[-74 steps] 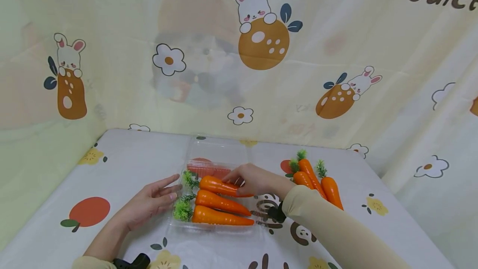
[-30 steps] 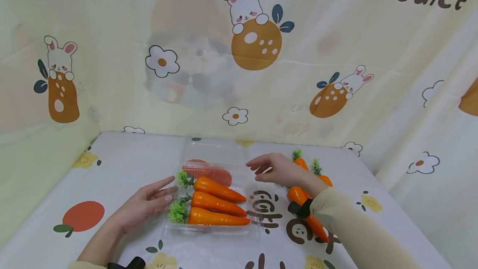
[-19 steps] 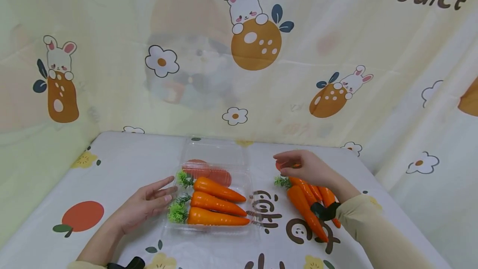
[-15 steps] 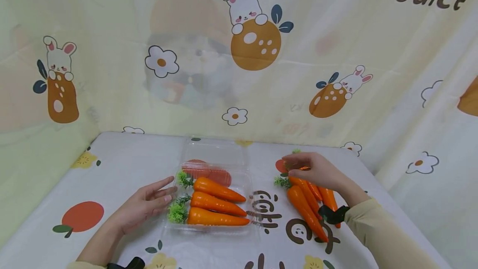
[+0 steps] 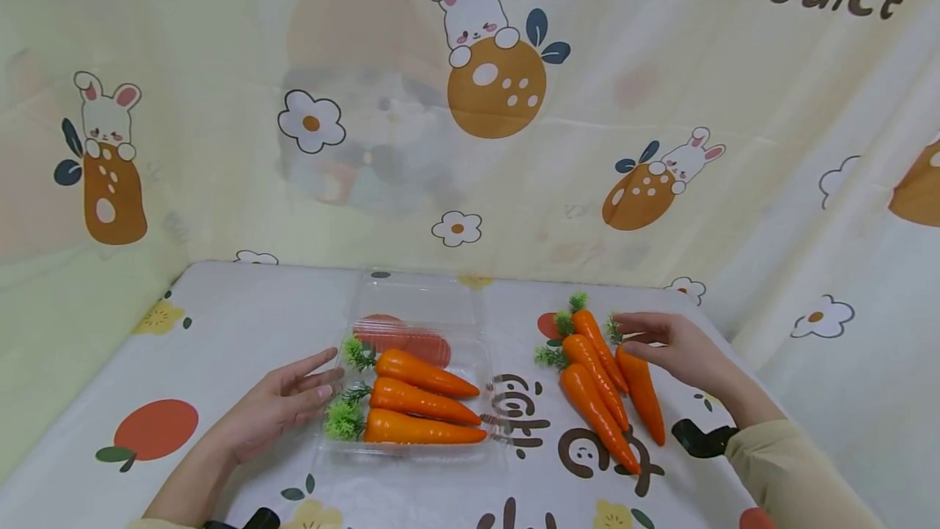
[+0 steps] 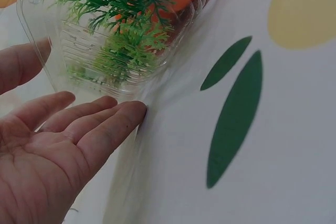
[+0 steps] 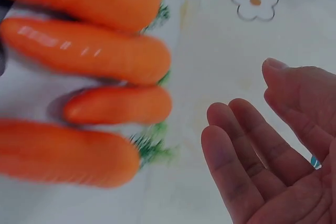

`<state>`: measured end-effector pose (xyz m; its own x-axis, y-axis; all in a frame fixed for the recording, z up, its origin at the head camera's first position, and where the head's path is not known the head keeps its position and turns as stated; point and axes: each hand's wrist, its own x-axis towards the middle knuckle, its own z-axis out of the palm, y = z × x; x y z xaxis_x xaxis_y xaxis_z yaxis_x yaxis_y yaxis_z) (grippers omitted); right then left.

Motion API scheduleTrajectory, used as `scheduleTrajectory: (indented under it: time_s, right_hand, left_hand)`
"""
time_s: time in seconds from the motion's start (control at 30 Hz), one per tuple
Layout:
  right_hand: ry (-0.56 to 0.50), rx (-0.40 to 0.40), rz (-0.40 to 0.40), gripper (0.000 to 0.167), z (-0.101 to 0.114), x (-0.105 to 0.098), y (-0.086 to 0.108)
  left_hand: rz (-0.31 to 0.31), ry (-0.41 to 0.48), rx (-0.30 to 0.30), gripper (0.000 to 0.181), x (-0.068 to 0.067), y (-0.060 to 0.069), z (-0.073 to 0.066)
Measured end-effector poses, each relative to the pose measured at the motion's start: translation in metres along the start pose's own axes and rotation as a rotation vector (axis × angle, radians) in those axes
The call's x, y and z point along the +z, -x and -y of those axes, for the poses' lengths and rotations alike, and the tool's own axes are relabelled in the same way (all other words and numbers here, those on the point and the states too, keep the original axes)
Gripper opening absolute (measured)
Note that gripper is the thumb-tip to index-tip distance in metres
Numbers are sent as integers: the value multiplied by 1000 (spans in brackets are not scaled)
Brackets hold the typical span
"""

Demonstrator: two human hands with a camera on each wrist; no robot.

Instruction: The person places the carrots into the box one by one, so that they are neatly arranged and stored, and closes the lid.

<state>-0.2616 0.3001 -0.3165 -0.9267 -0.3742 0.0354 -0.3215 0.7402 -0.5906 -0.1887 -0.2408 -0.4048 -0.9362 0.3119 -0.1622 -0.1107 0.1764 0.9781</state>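
- My left hand (image 5: 282, 398): fingers straight, thumb held apart, pinching nothing; at the left end of the clear box (image 5: 411, 449). Cannot tell if the tips touch plastic.
- Box flat on the cloth (image 5: 242, 317), lid (image 5: 419, 300) folded back, away from me.
- Far carrot (image 5: 422, 374) in box: greens (image 5: 357, 353) left, tip right; long axis left to right, slanting toward me.
- Middle carrot (image 5: 426, 402): same way round, similar slant.
- Near carrot (image 5: 422, 428): almost straight across, along the box's near wall.
- Right of the box, first loose carrot (image 5: 596, 419): on the cloth, greens to far left, tip toward me and right; tip nearest me of the loose ones.
- Second loose carrot (image 5: 596, 374): close alongside, same direction.
- Third loose carrot (image 5: 598, 341): set farthest back, same slant.
- Fourth loose carrot (image 5: 642, 398): just right of those, greens away, axis running most nearly straight toward me.
- My right hand (image 5: 679, 345): by the fourth's green end, partly hiding it; fingers loosely extended, thumb apart, holding nothing.
- Around, left to right: printed red fruit (image 5: 156, 428), black strap (image 5: 260, 519) on my left wrist, brown lettering (image 5: 530, 423), another strap (image 5: 701, 439) on my right wrist.
- In between: box wall separates left hand from greens; loose carrots lie between box and right hand.
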Motion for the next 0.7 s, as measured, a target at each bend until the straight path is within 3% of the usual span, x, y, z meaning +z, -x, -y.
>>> scheduleTrajectory:
  time_s: [0.5, 0.7]
  right_hand:
    - [12, 149, -46, 52, -42, 2, 28]
    - [6, 168, -57, 53, -51, 10, 32]
  left_hand:
    - [-2, 7, -1, 71, 1, 1, 0]
    - [-2, 3, 1, 71, 1, 1, 0]
